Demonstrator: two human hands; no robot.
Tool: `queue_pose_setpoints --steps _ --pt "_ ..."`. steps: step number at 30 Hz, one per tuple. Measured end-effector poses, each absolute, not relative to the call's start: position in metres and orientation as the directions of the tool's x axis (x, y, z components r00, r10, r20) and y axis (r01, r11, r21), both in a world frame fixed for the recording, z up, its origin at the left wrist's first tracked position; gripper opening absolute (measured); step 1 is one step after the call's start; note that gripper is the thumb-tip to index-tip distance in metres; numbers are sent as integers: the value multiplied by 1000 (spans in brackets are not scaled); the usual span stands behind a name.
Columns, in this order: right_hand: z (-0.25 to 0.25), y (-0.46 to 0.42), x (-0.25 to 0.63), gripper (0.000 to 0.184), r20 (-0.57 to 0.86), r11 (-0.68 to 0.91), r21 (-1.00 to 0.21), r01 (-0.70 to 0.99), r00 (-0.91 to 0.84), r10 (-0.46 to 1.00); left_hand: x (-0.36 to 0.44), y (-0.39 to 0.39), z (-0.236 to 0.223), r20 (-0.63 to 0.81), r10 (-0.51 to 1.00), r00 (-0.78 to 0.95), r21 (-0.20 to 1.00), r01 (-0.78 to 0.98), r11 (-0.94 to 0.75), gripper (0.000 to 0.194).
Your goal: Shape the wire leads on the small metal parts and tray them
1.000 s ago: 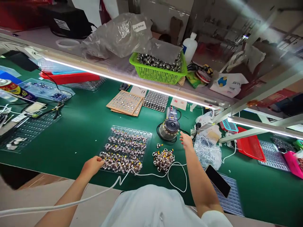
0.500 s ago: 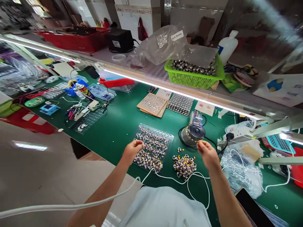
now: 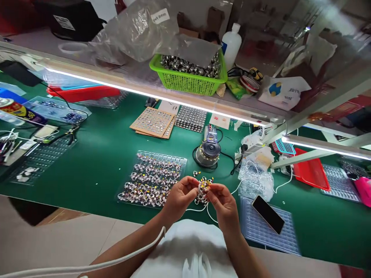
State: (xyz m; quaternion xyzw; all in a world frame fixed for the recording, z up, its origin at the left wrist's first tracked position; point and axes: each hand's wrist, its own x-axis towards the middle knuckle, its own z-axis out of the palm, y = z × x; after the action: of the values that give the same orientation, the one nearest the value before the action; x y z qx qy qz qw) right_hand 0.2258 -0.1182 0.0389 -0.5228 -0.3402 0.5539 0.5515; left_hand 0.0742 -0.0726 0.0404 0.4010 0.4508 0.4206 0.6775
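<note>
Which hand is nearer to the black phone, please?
Right. The right hand is left of the black phone in the picture, apart from it; the left hand is farther left, beyond the right.

2 hands (image 3: 180, 199) at parts pile (image 3: 200, 201)

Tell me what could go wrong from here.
The left hand appears close to the filled tray and might disturb its contents. The heap of small parts showing between the left and right hand could scatter if bumped. The white cable crossing at lower left might snag during a reach.
</note>
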Motion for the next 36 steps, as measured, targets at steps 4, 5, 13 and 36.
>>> queue_pose_setpoints --steps 4,5,13,36 --pt "41 -122 237 21 -172 -135 -967 -215 164 971 75 -82 47 -37 976 214 997 -63 52 12" --pt "42 -122 240 21 -157 -121 -972 -201 177 972 73 -84 50 28 969 246 1000 -14 -26 14" --pt "52 -121 255 22 -117 -96 -978 -186 109 987 59 -83 74 84 798 597 988 55 -146 22" --pt "59 -123 245 28 -98 -128 -948 -292 -116 988 73 -77 61 -181 811 556 849 -327 414 15"
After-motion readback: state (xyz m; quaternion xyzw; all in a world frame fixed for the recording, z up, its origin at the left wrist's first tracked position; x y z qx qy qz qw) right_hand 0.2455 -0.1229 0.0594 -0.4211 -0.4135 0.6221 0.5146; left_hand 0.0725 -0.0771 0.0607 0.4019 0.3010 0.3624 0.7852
